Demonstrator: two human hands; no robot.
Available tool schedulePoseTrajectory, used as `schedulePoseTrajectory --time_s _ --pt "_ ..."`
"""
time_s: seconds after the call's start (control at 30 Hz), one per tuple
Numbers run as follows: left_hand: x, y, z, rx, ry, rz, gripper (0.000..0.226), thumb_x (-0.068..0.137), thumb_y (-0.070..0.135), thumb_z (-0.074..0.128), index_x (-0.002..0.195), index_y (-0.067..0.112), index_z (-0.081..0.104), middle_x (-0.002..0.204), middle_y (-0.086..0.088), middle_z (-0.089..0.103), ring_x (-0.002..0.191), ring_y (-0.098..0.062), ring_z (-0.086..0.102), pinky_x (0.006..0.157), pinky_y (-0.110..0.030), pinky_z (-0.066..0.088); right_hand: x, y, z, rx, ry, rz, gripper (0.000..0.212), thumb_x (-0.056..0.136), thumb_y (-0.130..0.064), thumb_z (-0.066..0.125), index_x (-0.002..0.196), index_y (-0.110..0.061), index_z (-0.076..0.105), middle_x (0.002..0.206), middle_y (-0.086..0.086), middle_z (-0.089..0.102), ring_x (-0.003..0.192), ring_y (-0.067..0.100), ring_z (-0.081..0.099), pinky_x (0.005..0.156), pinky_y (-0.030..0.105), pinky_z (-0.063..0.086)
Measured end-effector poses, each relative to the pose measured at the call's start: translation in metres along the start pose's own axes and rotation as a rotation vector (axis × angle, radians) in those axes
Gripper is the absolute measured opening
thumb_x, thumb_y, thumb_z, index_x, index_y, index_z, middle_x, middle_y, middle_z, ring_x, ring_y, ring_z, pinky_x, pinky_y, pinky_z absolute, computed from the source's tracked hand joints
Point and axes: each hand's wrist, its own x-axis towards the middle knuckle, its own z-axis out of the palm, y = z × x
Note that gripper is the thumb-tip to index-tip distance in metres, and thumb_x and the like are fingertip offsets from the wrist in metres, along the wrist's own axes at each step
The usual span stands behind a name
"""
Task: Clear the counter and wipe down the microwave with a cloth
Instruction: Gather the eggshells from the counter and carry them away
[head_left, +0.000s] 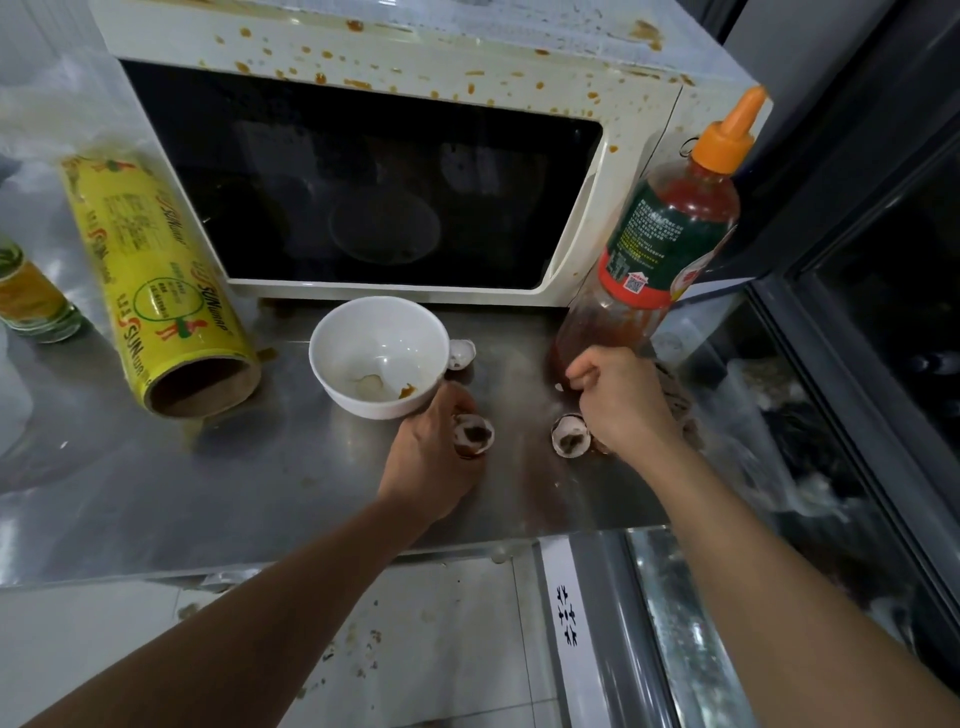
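Steel surface (249, 478), scuffed and smeared, runs from the left edge to a dark glass-fronted cabinet (857, 415) on the right; pale floor tiles (441, 649) show below its front lip. At the back stands a cream microwave (374, 171), its top and door frame spattered with orange-brown sauce. A yellow cling-film roll (150, 291) printed "SUN" lies on its side to the left, beside a glass bottle (31, 296). A squeeze sauce bottle (670, 239) with an orange cap leans by the microwave's right corner. A white bowl (379, 358) sits in front of the door. The left hand (431, 462) grips an eggshell half (474, 434); the right hand (618, 400) is curled, pinching a small shell fragment (559, 387). More broken eggshells (570, 441) lie nearby, and a brown cloth (680, 405) is bunched behind the right hand.
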Motion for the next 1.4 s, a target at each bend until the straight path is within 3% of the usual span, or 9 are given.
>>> schedulePoseTrajectory --time_s 0.2,0.43,0.6,0.83,1.0,1.1,1.27,1.4 --pt "0.005 -0.001 0.001 -0.004 -0.003 0.028 0.033 0.066 0.007 0.077 0.091 0.011 0.056 0.086 0.001 0.060 0.076 -0.015 0.054 0.066 -0.019 0.043 0.006 0.017 0.002 -0.085 -0.141 -0.007 0.043 0.085 0.004 0.043 0.117 -0.017 0.063 0.120 0.009 0.064 0.111 0.026 0.058 0.095 0.039 0.048" --pt "0.007 -0.004 0.003 0.001 0.016 0.056 0.033 0.065 0.006 0.077 0.090 0.011 0.057 0.084 0.002 0.060 0.076 -0.016 0.057 0.067 -0.026 0.046 0.009 0.018 0.018 -0.121 -0.303 0.029 0.051 0.087 0.000 0.036 0.134 -0.017 0.045 0.135 0.007 0.053 0.123 0.027 0.047 0.103 0.039 0.040" --pt "0.007 -0.005 0.003 0.000 0.010 0.053 0.033 0.065 0.006 0.077 0.090 0.012 0.056 0.085 0.002 0.059 0.077 -0.015 0.055 0.066 -0.023 0.044 0.010 0.020 0.024 -0.130 -0.322 0.039 0.048 0.087 -0.004 0.036 0.134 -0.017 0.037 0.134 0.007 0.051 0.124 0.028 0.046 0.102 0.044 0.039" --pt "0.006 -0.003 0.001 -0.002 0.010 0.045 0.031 0.066 0.006 0.076 0.090 0.011 0.057 0.084 0.001 0.061 0.076 -0.018 0.057 0.067 -0.029 0.047 0.004 0.015 0.023 -0.083 -0.389 -0.023 0.039 0.087 -0.002 0.035 0.121 -0.017 0.046 0.127 -0.003 0.058 0.121 0.019 0.049 0.100 0.038 0.042" --pt "0.002 -0.003 -0.003 -0.006 -0.004 0.031 0.032 0.067 0.008 0.076 0.091 0.012 0.055 0.084 0.000 0.062 0.077 -0.017 0.058 0.068 -0.034 0.049 -0.009 0.002 0.028 -0.018 -0.470 -0.125 0.038 0.092 -0.001 0.039 0.127 -0.013 0.045 0.122 -0.005 0.063 0.120 0.014 0.050 0.099 0.033 0.042" --pt "0.000 -0.005 -0.005 -0.017 -0.009 0.014 0.032 0.068 0.009 0.076 0.090 0.015 0.055 0.084 0.002 0.062 0.077 -0.014 0.057 0.069 -0.030 0.049 -0.011 -0.001 0.027 0.017 -0.428 -0.138 0.037 0.091 -0.002 0.043 0.126 -0.012 0.047 0.119 -0.004 0.065 0.118 0.015 0.053 0.100 0.035 0.043" --pt "-0.002 -0.008 -0.005 -0.026 -0.002 0.006 0.031 0.066 0.007 0.074 0.089 0.015 0.055 0.081 0.004 0.062 0.073 -0.014 0.057 0.065 -0.027 0.046 -0.003 0.011 0.016 -0.033 -0.201 -0.042 0.037 0.087 -0.002 0.048 0.120 -0.017 0.051 0.113 -0.001 0.064 0.107 0.018 0.057 0.094 0.035 0.047" --pt "-0.002 -0.009 -0.004 -0.026 0.010 0.008 0.031 0.065 0.006 0.074 0.089 0.014 0.056 0.080 0.004 0.062 0.072 -0.013 0.057 0.064 -0.028 0.046 -0.002 0.018 0.015 -0.059 -0.224 0.040 0.036 0.088 0.000 0.044 0.120 -0.014 0.048 0.121 0.003 0.061 0.113 0.021 0.055 0.098 0.036 0.044"
